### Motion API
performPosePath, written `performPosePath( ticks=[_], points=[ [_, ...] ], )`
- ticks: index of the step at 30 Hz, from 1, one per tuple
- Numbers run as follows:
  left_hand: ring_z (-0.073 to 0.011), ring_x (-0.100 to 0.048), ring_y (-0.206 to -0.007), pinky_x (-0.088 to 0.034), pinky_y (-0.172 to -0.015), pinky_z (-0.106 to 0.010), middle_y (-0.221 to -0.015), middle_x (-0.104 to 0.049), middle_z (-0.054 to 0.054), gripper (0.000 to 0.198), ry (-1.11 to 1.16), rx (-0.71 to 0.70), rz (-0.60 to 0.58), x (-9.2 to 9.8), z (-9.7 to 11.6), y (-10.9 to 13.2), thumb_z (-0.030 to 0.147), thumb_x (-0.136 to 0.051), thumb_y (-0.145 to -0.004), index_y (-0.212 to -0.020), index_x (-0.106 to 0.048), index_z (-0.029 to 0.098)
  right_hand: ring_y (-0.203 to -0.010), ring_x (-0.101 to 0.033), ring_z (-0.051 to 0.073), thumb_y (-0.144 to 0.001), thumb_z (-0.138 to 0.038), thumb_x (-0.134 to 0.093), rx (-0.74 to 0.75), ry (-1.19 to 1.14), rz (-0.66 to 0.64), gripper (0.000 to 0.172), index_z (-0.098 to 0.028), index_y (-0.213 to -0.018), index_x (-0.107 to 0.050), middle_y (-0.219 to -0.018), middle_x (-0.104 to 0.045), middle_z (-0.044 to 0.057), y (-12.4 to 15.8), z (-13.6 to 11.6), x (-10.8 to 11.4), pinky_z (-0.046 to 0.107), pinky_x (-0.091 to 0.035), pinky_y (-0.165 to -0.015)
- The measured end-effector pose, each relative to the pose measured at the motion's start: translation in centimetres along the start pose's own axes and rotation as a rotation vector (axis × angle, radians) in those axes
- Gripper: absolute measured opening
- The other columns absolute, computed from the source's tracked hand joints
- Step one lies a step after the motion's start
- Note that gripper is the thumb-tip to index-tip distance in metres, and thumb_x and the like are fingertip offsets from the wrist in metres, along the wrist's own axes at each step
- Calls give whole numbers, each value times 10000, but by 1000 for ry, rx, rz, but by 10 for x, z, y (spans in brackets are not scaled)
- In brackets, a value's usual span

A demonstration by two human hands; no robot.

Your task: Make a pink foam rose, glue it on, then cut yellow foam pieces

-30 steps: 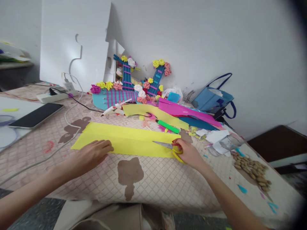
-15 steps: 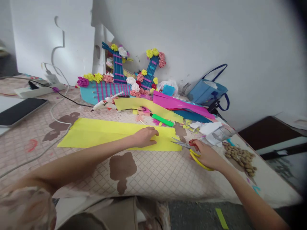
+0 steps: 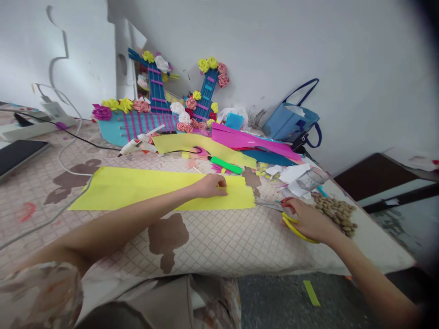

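Observation:
A long yellow paper sheet (image 3: 137, 188) lies flat across the patterned table. My left hand (image 3: 210, 186) rests on its right part, fingers curled together as if pinching the paper near the top edge. Just off the sheet's right end, my right hand (image 3: 306, 219) grips scissors (image 3: 290, 220) with yellow and red handles. Their blades (image 3: 267, 205) lie low over the table and point left at the sheet's edge.
Behind the sheet are a hot glue gun (image 3: 136, 144), a green marker (image 3: 226, 165), pink and yellow paper strips (image 3: 250, 145) and a blue craft piece with paper flowers (image 3: 151, 114). A pile of nuts (image 3: 334, 211), a blue bag (image 3: 291, 123), a phone (image 3: 17, 154) and cables (image 3: 65, 151) lie around.
My left hand has slid right along the yellow sheet to its right part. My right hand has drawn the scissors back off the sheet to its right end. The view shifted right.

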State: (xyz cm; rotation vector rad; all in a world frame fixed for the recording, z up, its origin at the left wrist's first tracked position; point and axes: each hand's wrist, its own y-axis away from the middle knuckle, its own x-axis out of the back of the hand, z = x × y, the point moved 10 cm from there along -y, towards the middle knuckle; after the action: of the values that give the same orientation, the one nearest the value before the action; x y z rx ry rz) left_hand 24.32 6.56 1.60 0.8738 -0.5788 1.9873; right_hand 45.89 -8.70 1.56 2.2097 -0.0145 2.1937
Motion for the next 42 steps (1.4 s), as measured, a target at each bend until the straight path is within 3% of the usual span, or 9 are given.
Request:
performPosePath(
  ticks=[11, 19, 25, 28, 32, 34, 38, 42],
  points=[
    [-124, -527, -628, -386, -577, -228, -660, -595, 4, 153, 99, -8, 46, 5, -3, 1, 292, -601, -713, -742, -588, 142, -995, -576, 309, -723, -501, -583, 21, 36, 2, 470, -182, -1064, -523, -1082, -608, 137, 4, 1, 0, 399, -457, -794],
    [-123, -560, -639, -420, -589, -227, -697, -630, -7, 151, 66, -5, 46, 0, -9, -2, 296, -589, -739, -749, -593, 146, -998, -571, 292, -737, -442, -576, 131, 55, 6, 389, -188, -1030, -536, -1088, -608, 120, -4, -24, 1, 418, -440, -832],
    [-155, -580, -684, -439, -609, -256, -744, -636, -31, 102, -3, 10, 55, -1, -10, -2, 249, -584, -745, -743, -592, 148, -963, -586, 287, -738, -448, -584, 186, 61, -9, 381, -179, -1004, -539, -1044, -625, 117, -8, -27, 1, 415, -432, -824],
    [-193, -585, -787, -457, -686, -303, -841, -633, -64, 98, -88, -47, 121, 3, 4, -2, 182, -580, -742, -831, -596, 144, -944, -591, 288, -745, -458, -577, 199, 83, -11, 379, -176, -994, -534, -1022, -632, 120, -9, -26, -2, 418, -428, -820],
    [-230, -551, -988, -439, -844, -363, -1058, -605, -108, 272, -226, -340, 228, 2, 50, 0, 132, -572, -758, -1029, -568, 141, -935, -591, 293, -736, -474, -585, 217, 106, 4, 396, -174, -990, -534, -1017, -632, 124, -11, -26, -3, 418, -430, -802],
    [-226, -539, -1048, -419, -891, -367, -1103, -604, -108, 276, -218, -486, 175, -9, 70, 0, 124, -529, -796, -1069, -565, 150, -934, -591, 293, -736, -482, -587, 220, 110, 4, 408, -171, -995, -535, -1020, -629, 126, -12, -26, -2, 415, -430, -794],
    [-185, -481, -1194, -329, -1010, -379, -1210, -597, -65, 321, -221, -754, -81, -43, 95, 4, 104, -403, -876, -1124, -575, 213, -916, -597, 287, -737, -491, -588, 228, 102, -16, 402, -174, -978, -540, -1004, -634, 125, -12, -27, -4, 399, -431, -779],
    [-188, -360, -1309, -114, -1111, -471, -1381, -455, -34, 348, -315, -724, -256, -69, 80, -2, 213, -381, -924, -1242, -510, 265, -898, -598, 287, -737, -515, -581, 226, 97, -18, 409, -177, -965, -547, -982, -636, 128, -12, -26, -4, 386, -434, -749]
  ],
)
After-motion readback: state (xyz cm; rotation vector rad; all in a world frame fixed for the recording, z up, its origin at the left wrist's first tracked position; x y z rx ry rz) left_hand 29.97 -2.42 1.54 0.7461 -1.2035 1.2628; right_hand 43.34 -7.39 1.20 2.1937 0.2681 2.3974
